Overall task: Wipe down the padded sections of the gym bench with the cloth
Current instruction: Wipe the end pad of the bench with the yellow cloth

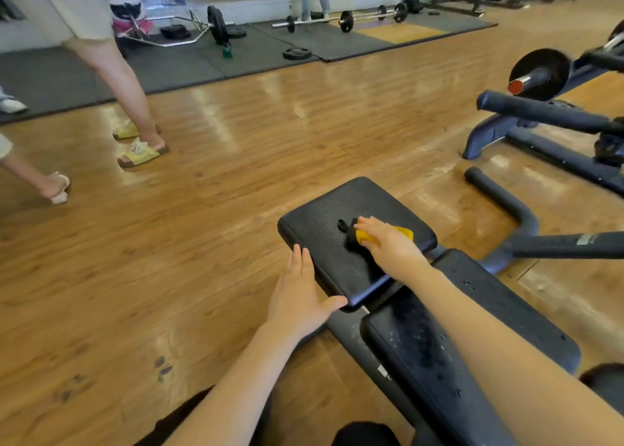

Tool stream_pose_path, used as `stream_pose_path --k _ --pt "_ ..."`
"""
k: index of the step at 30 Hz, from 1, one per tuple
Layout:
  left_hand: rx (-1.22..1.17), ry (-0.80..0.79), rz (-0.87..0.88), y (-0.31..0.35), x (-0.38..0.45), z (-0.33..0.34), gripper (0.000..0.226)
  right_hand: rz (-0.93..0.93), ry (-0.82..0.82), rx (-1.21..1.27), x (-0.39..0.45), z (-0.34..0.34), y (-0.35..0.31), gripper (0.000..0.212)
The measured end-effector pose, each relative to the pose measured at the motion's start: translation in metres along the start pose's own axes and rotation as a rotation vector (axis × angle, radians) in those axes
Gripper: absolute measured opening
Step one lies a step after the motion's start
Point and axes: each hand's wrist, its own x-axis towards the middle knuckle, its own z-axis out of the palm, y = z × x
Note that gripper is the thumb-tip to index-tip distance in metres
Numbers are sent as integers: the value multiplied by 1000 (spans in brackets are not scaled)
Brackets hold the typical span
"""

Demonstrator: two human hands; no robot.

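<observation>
The gym bench has two black padded sections: a seat pad (324, 229) farther from me and a longer back pad (439, 344) nearer, speckled with droplets. My right hand (388, 243) presses a yellow and black cloth (361, 234) flat on the middle of the seat pad. My left hand (300, 297) rests open against the seat pad's left near edge, thumb touching the corner, holding nothing.
A person's legs in yellow sandals (141, 153) stand on the wooden floor to the far left. The bench's dark foot bar (506, 202) curves off to the right. Another dark machine with a weight plate (540, 74) stands at the right. Barbells (344, 20) lie on mats at the back.
</observation>
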Motion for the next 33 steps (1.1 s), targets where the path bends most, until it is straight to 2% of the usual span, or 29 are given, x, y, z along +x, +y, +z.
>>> stream_pose_path --k 5,9,12,16,23,33 --pt "-57 10 -11 22 -19 -12 117 38 79 -70 31 -31 -13 42" --pt "-8 21 9 17 -19 -11 119 37 68 -149 79 -28 -47 42" --pt "3 31 13 11 -8 -10 125 60 74 -114 105 -23 -49 40" --pt "-19 5 -33 -5 10 -12 136 81 72 -38 100 -4 -24 43" --pt "43 -30 -37 -27 20 -16 143 188 148 -31 28 28 -7 45" --pt "-57 -40 19 -16 27 -13 141 142 95 -127 115 -8 -20 45"
